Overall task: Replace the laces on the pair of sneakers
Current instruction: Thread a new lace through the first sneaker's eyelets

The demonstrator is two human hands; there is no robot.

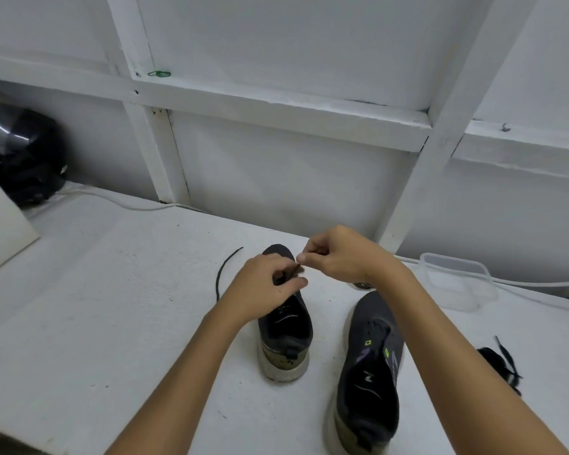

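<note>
A: Start at the far left; what sits there?

B: A dark, glossy helmet (20, 152) against the wall and a pale block (4, 231) beside it, both well apart from the work; probably just pushed out of the way.

A: And the loose black lace (225, 270) on the worktop (96, 307)?

B: It curves out to the left of the left shoe (284, 336); I judge it is the free tail of the lace being threaded, left slack so it can be drawn through.

A: How are the hands set?

B: The left hand (266, 287) hovers over the shoe's front, thumb and fingers pinched on something dark, seemingly the lace or the eyelet edge; its grip is closed on that. The right hand (339, 257) meets it just beyond, fingers curled with the tips together near the lace end; whether they actually clamp the tip I cannot tell, as the fingers hide it.

A: Why heel toward the person?

B: So the eyelets face up and can be worked from above, I think.

A: Further right?

B: The right shoe (372, 366) lies nearer, no lace showing, waiting its turn; behind it a clear tub (454, 277) with a white cable (539, 284) crossing it; at the near right a bunched black lace (500, 359).
</note>
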